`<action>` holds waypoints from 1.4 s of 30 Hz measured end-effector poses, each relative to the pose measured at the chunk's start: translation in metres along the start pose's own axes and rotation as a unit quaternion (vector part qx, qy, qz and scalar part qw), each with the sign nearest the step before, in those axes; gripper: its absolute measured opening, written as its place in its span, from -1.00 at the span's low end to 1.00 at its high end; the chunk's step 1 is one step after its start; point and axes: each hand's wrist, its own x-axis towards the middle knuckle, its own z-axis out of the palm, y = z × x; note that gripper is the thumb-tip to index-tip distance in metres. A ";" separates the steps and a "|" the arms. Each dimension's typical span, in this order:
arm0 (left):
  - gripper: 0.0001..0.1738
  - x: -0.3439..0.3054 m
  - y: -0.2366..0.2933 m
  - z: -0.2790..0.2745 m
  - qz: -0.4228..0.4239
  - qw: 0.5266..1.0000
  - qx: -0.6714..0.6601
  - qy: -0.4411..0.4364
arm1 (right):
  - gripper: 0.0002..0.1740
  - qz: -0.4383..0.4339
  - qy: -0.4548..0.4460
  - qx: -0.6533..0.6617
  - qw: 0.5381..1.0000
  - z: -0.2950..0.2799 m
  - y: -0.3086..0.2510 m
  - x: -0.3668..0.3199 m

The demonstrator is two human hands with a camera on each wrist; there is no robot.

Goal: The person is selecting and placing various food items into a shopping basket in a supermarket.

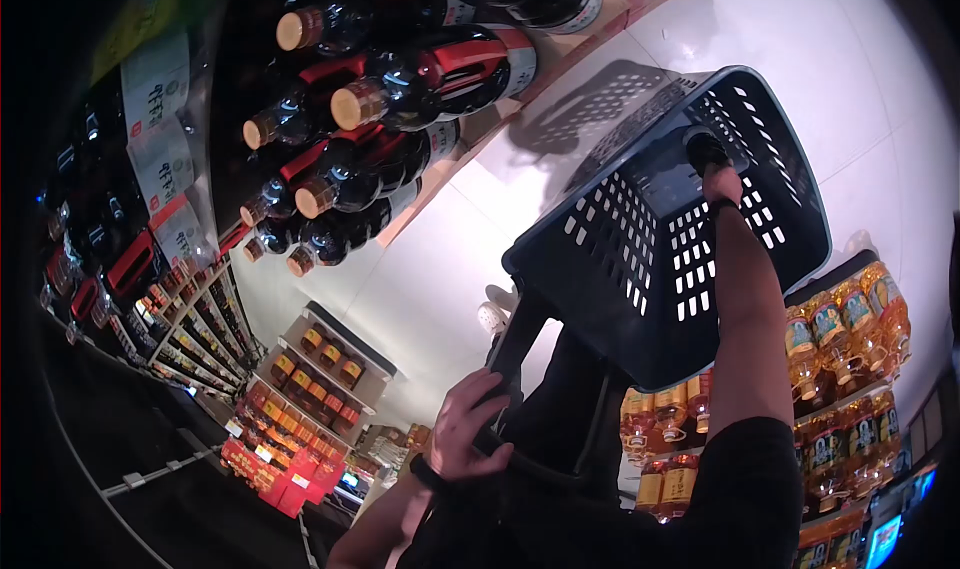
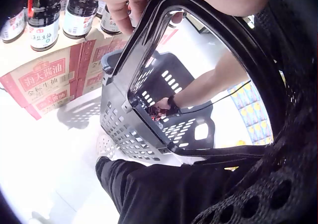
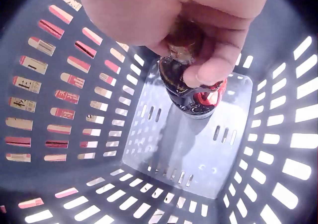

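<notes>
My left hand [image 1: 463,431] grips the black handle [image 1: 522,341] of a dark slotted shopping basket [image 1: 570,284]. The basket is tilted in the head view, its opening facing up toward me. Deep inside it, my right hand [image 1: 722,183] holds a dark soy sauce bottle [image 3: 186,97] by the cap and neck. Seen from the right wrist, the bottle stands over the basket's pale bottom, its red handle [image 3: 207,99] showing at one side. The fingers cover most of the cap. In the left wrist view, the right forearm [image 2: 211,85] reaches down into the basket.
Large dark bottles with red handles [image 1: 435,74] crowd the display at upper left, over soy sauce cartons [image 2: 49,77]. Bottles of golden oil [image 1: 840,329] fill shelves at the right. A shelf of jars [image 1: 318,369] stands lower left. Pale floor [image 1: 480,199] lies around the basket.
</notes>
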 end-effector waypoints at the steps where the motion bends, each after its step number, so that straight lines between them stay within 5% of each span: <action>1: -0.32 0.000 0.000 -0.001 0.004 1.000 -0.003 -0.001 | -0.35 -0.004 -0.001 -0.010 1.000 -0.008 -0.002 -0.008; 10: -0.35 -0.006 0.006 -0.007 0.042 0.999 -0.024 0.024 | -0.48 -0.202 0.102 0.048 0.973 -0.066 0.020 -0.135; 17: -0.34 -0.035 0.007 -0.016 0.056 0.990 -0.093 0.085 | -0.50 -0.224 0.096 0.137 0.960 -0.213 -0.009 -0.364; 21: -0.35 -0.060 -0.001 -0.036 0.115 0.974 -0.126 0.147 | -0.62 -0.351 0.149 0.262 0.887 -0.273 -0.018 -0.484; 22: -0.34 -0.068 -0.006 -0.039 0.128 0.970 -0.129 0.161 | -0.64 -0.331 0.102 0.351 0.870 -0.288 -0.029 -0.521; 28: -0.38 -0.123 -0.035 -0.084 0.169 0.930 -0.299 0.132 | -0.72 -0.418 0.145 0.275 0.854 -0.343 -0.080 -0.724; 30: -0.36 -0.137 -0.047 -0.097 0.177 0.885 -0.424 0.080 | -0.75 -0.475 0.156 0.261 0.826 -0.342 -0.096 -0.766; 35: -0.20 -0.179 -0.066 -0.117 0.174 0.738 -0.649 -0.061 | -0.80 -0.460 0.023 0.363 0.810 -0.328 -0.137 -0.831; 37: -0.19 -0.191 -0.075 -0.117 0.263 0.655 -0.705 -0.070 | -0.79 -0.435 -0.059 0.421 0.794 -0.315 -0.157 -0.834; 42: -0.13 -0.233 -0.130 -0.117 0.162 0.626 -0.756 -0.101 | -0.74 -0.396 -0.122 0.401 0.817 -0.273 -0.218 -0.810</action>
